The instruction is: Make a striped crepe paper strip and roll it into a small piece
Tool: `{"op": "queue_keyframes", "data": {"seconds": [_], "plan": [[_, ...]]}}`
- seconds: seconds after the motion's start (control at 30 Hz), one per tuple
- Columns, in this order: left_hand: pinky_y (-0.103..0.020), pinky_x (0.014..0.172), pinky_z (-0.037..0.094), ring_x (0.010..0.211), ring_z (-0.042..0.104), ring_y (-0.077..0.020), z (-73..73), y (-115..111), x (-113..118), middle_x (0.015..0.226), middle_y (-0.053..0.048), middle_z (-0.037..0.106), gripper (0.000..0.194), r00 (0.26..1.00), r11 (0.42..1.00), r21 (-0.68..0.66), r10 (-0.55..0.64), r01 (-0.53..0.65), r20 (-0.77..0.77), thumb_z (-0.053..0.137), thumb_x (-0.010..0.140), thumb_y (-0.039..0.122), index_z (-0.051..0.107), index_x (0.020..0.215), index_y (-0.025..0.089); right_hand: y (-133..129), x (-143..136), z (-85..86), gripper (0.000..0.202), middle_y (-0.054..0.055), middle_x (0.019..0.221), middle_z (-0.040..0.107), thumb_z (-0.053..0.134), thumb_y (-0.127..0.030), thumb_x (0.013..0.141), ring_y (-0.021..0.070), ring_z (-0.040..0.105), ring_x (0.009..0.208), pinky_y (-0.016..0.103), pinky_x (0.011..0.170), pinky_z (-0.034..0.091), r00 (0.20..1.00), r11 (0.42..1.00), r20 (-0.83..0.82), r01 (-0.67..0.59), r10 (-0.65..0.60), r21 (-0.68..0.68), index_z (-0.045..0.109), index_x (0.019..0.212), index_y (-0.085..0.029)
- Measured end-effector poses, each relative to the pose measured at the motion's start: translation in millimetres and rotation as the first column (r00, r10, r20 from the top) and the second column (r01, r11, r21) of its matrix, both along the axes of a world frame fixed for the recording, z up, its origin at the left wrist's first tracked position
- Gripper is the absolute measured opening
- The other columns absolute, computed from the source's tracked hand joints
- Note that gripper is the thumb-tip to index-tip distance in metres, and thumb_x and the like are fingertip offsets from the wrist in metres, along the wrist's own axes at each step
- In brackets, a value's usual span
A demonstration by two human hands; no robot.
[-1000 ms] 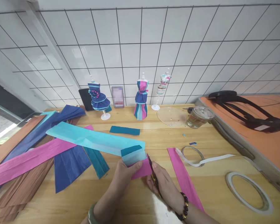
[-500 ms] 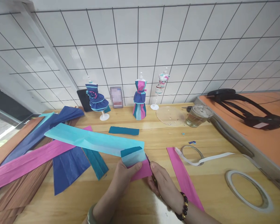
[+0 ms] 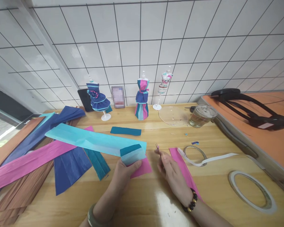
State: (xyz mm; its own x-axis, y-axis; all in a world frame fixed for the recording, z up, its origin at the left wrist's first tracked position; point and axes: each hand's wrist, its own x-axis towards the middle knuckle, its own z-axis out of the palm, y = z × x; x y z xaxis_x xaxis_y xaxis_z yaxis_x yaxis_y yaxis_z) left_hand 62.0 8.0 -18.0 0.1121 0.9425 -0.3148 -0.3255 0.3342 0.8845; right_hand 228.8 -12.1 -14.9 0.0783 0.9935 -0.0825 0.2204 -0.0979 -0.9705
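Note:
My left hand (image 3: pixel 125 173) pinches several overlapped pieces of crepe paper between thumb and fingers: a pale blue and dark teal piece (image 3: pixel 132 153) over a pink piece (image 3: pixel 143 167). They are held over the right end of a long turquoise strip (image 3: pixel 90 138). To their right, my right hand (image 3: pixel 171 171) is closed around small scissors (image 3: pixel 157 148); the blades point up and away, with a tiny pink bit at them. The scissors' handles are mostly hidden by the fingers. A pink strip (image 3: pixel 180 164) lies just behind my right hand.
Brown, blue and pink crepe strips (image 3: pixel 71 173) pile up at the left. Along the tiled wall stand small dress forms (image 3: pixel 142 101) in paper dresses. On the right are tape rolls (image 3: pixel 253 192), a glass of liquid (image 3: pixel 201 116), a clear disc (image 3: pixel 173 115) and a black headset (image 3: pixel 251 107).
The scissors in my right hand have come away from the pink paper's right edge, with the hand shifting slightly right. My left hand keeps its hold on the pieces, moved slightly left.

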Motion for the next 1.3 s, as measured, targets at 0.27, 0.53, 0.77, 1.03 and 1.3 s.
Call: {"op": "queue_keyframes", "data": {"seconds": [0.27, 0.53, 0.77, 1.03, 1.3], "plan": [[-0.038, 0.082, 0.049, 0.086, 0.065, -0.0269, -1.8, 1, 1, 0.087, -0.005, 0.073, 0.037, 0.997, 0.998, 0.006, 0.055, -0.055, -0.050, 0.080, 0.053, 0.032, 0.071, 0.085, 0.016, 16, 26, -13.6, 0.040, 0.014, 0.102, 0.061, 0.045, -0.031, 0.086, 0.0276, 0.056, 0.095, 0.039, 0.076, 0.045, 0.629, 0.984, 0.775, -0.093, -0.063, 0.155, 0.047, 0.121, -0.014], [-0.037, 0.082, 0.049, 0.091, 0.064, -0.0280, 2.8, -2, 1, 0.092, -0.005, 0.073, 0.030, 0.955, 0.983, 0.120, -0.096, 0.135, -0.282, 0.073, 0.063, 0.032, 0.070, 0.088, 0.016, 2, 13, 5.2, 0.020, 0.009, 0.104, 0.058, 0.047, -0.033, 0.087, 0.0228, 0.051, 0.102, 0.038, 0.087, 0.040, 0.823, 0.920, 0.568, -0.204, -0.023, 0.334, 0.057, 0.098, -0.020], [-0.033, 0.079, 0.051, 0.090, 0.065, -0.0263, 4.7, -7, 6, 0.094, -0.004, 0.073, 0.024, 0.923, 0.958, 0.149, -0.183, 0.245, -0.337, 0.069, 0.068, 0.029, 0.069, 0.089, 0.016, -1, 0, 6.4, 0.019, 0.003, 0.078, 0.061, 0.051, -0.030, 0.084, 0.0187, 0.055, 0.079, 0.031, 0.073, 0.043, 0.926, 0.954, 0.350, -0.222, 0.141, 0.202, 0.058, 0.070, -0.021], [-0.035, 0.085, 0.049, 0.094, 0.064, -0.0265, 4.3, -1, -2, 0.097, -0.004, 0.072, 0.028, 0.930, 0.960, 0.134, -0.194, 0.246, -0.312, 0.070, 0.067, 0.029, 0.068, 0.092, 0.016, 2, 10, 10.2, 0.026, 0.003, 0.081, 0.063, 0.040, -0.030, 0.090, 0.0170, 0.057, 0.080, 0.028, 0.072, 0.043, 0.943, 0.954, 0.290, -0.228, 0.166, 0.196, 0.060, 0.078, -0.021], [-0.043, 0.091, 0.045, 0.103, 0.059, -0.0306, 3.6, 1, -7, 0.107, -0.007, 0.068, 0.039, 0.965, 0.972, 0.048, -0.222, 0.231, -0.138, 0.071, 0.067, 0.032, 0.065, 0.101, 0.015, 10, 23, -6.5, 0.038, -0.001, 0.052, 0.055, 0.045, -0.040, 0.086, 0.0151, 0.053, 0.053, 0.027, 0.053, 0.042, 0.921, 0.975, 0.388, -0.103, 0.019, 0.196, 0.057, 0.056, -0.019]]}}
